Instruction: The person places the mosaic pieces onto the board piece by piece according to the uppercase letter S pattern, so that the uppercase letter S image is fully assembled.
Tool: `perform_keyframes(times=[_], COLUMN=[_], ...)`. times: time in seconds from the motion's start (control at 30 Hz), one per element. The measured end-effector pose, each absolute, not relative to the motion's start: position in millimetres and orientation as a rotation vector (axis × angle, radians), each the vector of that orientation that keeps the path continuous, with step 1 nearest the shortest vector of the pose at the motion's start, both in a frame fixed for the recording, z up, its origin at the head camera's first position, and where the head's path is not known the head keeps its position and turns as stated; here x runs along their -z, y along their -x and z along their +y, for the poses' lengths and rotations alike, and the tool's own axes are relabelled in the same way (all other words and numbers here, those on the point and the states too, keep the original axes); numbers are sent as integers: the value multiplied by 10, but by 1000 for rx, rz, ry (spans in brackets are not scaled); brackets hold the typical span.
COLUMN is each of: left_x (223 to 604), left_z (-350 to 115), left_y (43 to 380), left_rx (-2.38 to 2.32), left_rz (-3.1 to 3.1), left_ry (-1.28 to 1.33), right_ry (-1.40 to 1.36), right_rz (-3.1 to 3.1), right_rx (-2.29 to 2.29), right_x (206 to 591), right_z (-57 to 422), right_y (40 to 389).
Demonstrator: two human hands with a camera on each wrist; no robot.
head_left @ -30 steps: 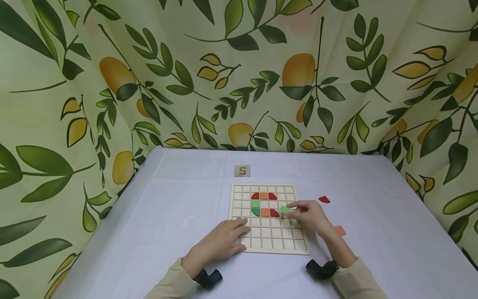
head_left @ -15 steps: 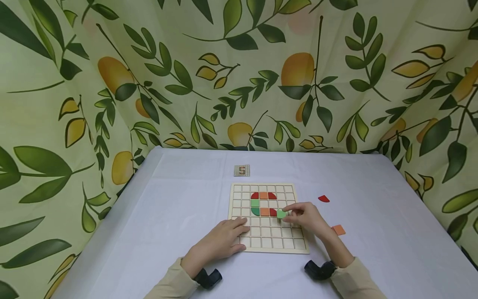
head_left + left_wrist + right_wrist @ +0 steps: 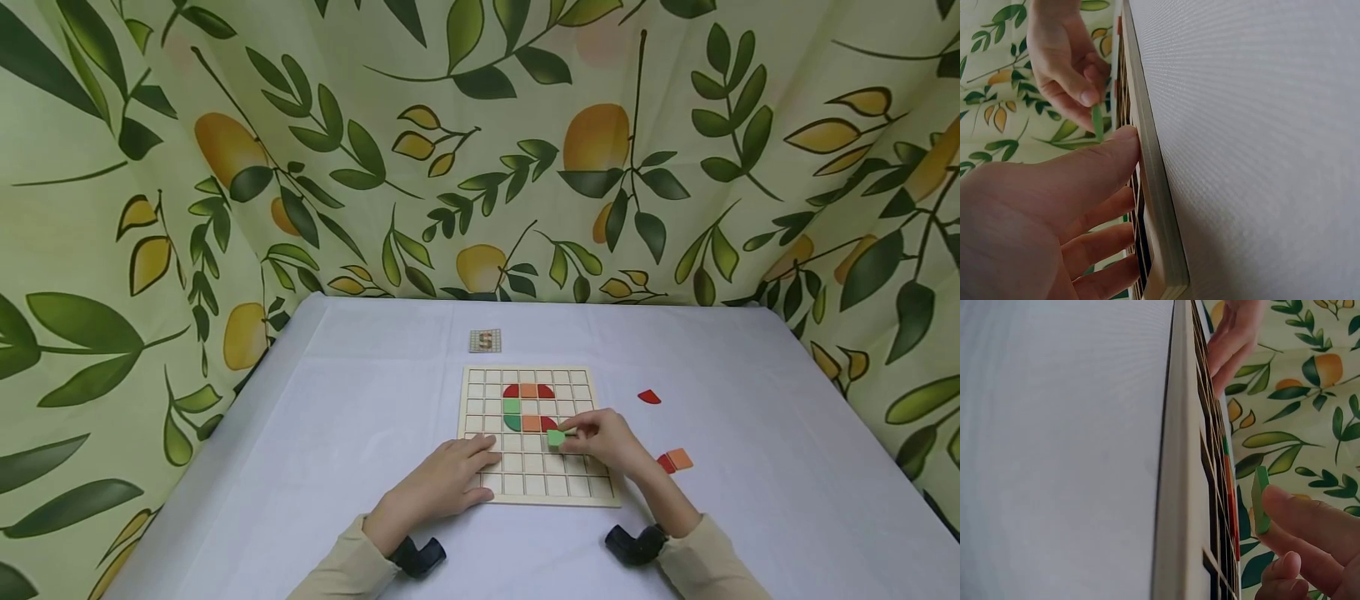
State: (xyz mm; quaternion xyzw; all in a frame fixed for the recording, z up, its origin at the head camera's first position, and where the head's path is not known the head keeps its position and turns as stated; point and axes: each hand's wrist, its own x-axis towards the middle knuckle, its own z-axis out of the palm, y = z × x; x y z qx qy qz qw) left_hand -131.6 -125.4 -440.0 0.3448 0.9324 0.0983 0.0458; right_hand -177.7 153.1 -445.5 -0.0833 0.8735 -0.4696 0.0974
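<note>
A wooden grid board (image 3: 525, 483) lies on the white table, with red, orange and green tiles set in some of its squares. My left hand (image 3: 448, 477) rests on the board's left edge, fingers spread over the squares and thumb at the near side. In my right hand (image 3: 606, 442) a light green square tile (image 3: 555, 438) is pinched between thumb and fingertips. It hovers just above the board, near the red quarter-round tile (image 3: 548, 423) at the right end of the lower coloured row. The right wrist view shows the green tile (image 3: 1260, 500) tilted on edge, apart from the board.
A small pattern card (image 3: 485, 341) with an S-like figure lies behind the board. To the right are a red quarter-round tile (image 3: 649, 397), an orange square tile (image 3: 679, 458) and another red tile (image 3: 665, 463), partly behind the right forearm. A leafy curtain (image 3: 480, 167) surrounds the table.
My right hand has carried the green tile leftward and a little nearer over the board. A red tile beside the orange one has come into sight. The left hand stays put.
</note>
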Motion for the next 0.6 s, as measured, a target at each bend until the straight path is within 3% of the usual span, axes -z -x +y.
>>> perform_keyframes(times=[0.6], left_x=[4395], left_z=[-1259], left_y=[1320], left_rx=[-300], left_rz=[2843], left_ry=[-1058], right_ry=[237], right_rz=[2648], right_rx=[1325], right_x=[4495], right_z=[1447], right_y=[1758])
